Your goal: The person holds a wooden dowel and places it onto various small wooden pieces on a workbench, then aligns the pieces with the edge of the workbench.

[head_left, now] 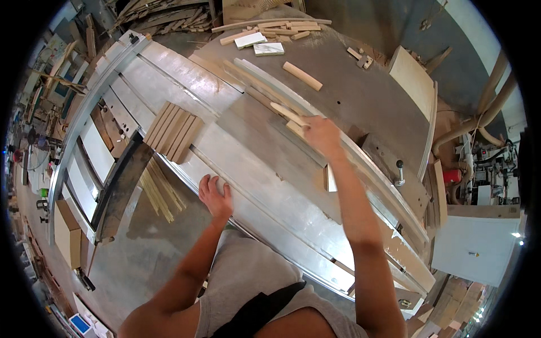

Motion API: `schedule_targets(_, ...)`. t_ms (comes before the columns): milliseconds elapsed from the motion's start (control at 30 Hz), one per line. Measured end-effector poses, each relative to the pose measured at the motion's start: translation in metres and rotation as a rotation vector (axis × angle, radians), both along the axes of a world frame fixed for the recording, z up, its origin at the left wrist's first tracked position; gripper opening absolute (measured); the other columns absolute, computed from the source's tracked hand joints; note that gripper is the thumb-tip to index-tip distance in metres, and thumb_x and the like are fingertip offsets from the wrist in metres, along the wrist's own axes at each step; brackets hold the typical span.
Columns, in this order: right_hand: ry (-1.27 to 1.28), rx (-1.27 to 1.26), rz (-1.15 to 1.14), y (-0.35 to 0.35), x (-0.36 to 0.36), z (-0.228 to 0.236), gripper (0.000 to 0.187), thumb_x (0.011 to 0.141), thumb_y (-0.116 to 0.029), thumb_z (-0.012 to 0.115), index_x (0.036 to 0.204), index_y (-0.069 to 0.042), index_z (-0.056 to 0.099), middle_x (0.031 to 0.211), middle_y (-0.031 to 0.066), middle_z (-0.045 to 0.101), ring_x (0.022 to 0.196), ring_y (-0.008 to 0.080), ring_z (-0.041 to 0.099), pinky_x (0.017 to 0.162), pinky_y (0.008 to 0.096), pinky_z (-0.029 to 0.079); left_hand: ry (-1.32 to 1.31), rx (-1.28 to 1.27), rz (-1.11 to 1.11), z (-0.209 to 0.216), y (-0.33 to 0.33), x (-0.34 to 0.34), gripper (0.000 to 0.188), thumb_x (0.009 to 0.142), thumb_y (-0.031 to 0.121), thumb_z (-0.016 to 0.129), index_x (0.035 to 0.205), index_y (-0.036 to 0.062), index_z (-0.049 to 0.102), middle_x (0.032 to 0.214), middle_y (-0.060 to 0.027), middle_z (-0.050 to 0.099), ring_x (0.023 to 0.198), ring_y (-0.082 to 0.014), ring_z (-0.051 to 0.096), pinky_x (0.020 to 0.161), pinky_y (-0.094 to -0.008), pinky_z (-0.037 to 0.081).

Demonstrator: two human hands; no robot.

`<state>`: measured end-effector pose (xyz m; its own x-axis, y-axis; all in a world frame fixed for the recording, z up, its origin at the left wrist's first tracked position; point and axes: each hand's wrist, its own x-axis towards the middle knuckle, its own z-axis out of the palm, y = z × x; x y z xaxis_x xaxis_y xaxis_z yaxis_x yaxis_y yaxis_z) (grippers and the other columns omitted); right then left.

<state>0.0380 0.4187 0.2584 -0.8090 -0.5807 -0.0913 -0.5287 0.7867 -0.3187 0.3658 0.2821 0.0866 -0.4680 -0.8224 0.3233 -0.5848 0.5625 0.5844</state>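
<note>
My right hand (322, 134) reaches far forward, closed around the end of a pale wooden stick (286, 112) beside the long fence (366, 163). Just under the stick lies a strip of light wood (297, 130), partly hidden by the hand. My left hand (216, 197) rests at the near edge of the metal machine table (253, 163), fingers spread, with nothing in it. Ahead and to its left, several brown wooden blocks (173, 132) sit side by side on the table. A small block with a white face (330, 178) is beside my right forearm.
Beyond the fence are a loose wooden bar (302, 76), two white-topped pieces (269, 49) and a pile of offcuts (290, 27). A black-knobbed lever (399, 172) stands at right. Thin wood strips (160, 188) lie below the table's left edge, near a metal side frame (55, 186).
</note>
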Motion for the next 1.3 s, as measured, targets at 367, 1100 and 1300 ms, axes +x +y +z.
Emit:
schedule_targets(367, -0.237, -0.356, -0.178, 0.071, 0.208, -0.105, 0.042, 0.094, -0.024, 0.067, 0.132, -0.01, 0.066, 0.102, 0.0237, 0.072, 0.088, 0.0431, 0.07, 0.078, 0.048, 0.058, -0.045, 0.021, -0.121, 0.025, -0.03, -0.013, 0.05, 0.083, 0.019, 0.072, 0.13, 0.0088, 0.056, 0.137, -0.0131, 0.055, 0.131, -0.0355, 0.047, 0.112, -0.0534, 0.032)
schedule_targets(1100, -0.073, -0.181, -0.5, 0.127, 0.331, -0.116, 0.032, 0.096, -0.027, 0.064, 0.123, -0.009, 0.065, 0.083, 0.0207, 0.071, 0.071, 0.0427, 0.069, 0.062, 0.0528, 0.053, -0.252, -0.395, -0.919, 0.033, -0.181, -0.296, 0.034, 0.088, 0.006, 0.06, 0.122, 0.0104, 0.058, 0.123, -0.0103, 0.053, 0.125, -0.0319, 0.051, 0.111, -0.0551, 0.036)
schedule_targets(1300, -0.064, -0.172, -0.457, 0.139, 0.336, -0.136, 0.037, 0.097, -0.033, 0.062, 0.124, -0.009, 0.064, 0.078, 0.0219, 0.07, 0.067, 0.044, 0.068, 0.06, 0.054, 0.052, -0.103, -0.223, -0.843, 0.074, -0.186, -0.255, 0.031, 0.087, 0.007, 0.061, 0.118, 0.0108, 0.06, 0.12, -0.0144, 0.055, 0.113, -0.0339, 0.058, 0.105, -0.053, 0.039)
